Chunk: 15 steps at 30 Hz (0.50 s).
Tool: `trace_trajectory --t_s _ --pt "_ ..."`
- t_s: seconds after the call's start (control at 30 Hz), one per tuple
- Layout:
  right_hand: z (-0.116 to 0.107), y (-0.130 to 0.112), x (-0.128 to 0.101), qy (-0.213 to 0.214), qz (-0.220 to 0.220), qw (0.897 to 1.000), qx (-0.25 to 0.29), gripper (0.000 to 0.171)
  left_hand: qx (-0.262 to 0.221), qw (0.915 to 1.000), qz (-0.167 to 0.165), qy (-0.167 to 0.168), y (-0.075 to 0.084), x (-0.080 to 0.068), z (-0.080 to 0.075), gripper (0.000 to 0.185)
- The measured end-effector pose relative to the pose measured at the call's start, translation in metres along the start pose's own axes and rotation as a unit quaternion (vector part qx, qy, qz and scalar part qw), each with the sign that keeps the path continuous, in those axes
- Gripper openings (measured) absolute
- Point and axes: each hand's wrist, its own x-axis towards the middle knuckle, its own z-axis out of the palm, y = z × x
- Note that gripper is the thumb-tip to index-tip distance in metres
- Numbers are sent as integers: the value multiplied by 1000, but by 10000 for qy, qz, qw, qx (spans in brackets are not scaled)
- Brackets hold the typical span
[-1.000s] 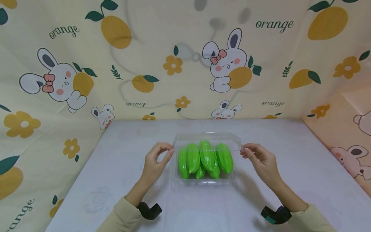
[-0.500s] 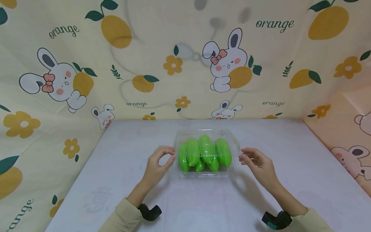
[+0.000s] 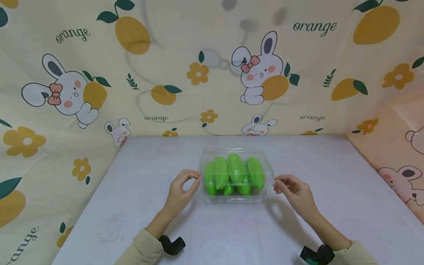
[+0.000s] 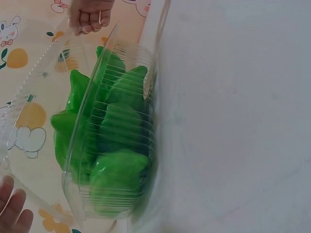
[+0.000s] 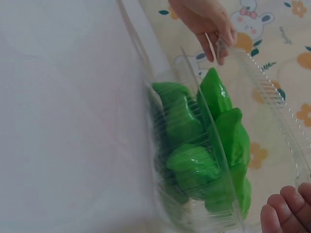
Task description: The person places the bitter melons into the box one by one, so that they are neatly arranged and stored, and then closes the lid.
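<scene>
A clear ribbed plastic clamshell box packed with glossy green ridged fruits sits at the middle of the white table. The left hand pinches the box's left lid edge between curled thumb and fingers, and the right hand pinches the right edge likewise, the lid slightly raised.

The head view looks forward and down from above and behind both hands, far enough to take in the whole white surface and the printed backdrop. The left wrist view sits low and close beside the left hand, facing across the clear box toward the right hand. The right wrist view mirrors it, close beside the right hand, facing the left hand. All three share the box.
</scene>
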Motion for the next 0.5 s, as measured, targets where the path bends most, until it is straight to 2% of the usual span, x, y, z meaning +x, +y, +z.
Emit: trace_trajectory --t_s 0.17,0.33,0.5 --pt "1 2 -2 -41 181 9998 21 11 -8 9999 95 77 -15 -3 4 7" --pt "1 2 -3 -57 275 9996 -10 12 -23 9998 185 80 -17 -4 4 6" --pt "1 3 -3 -105 344 9993 -20 13 40 10000 70 14 -17 -5 5 7"
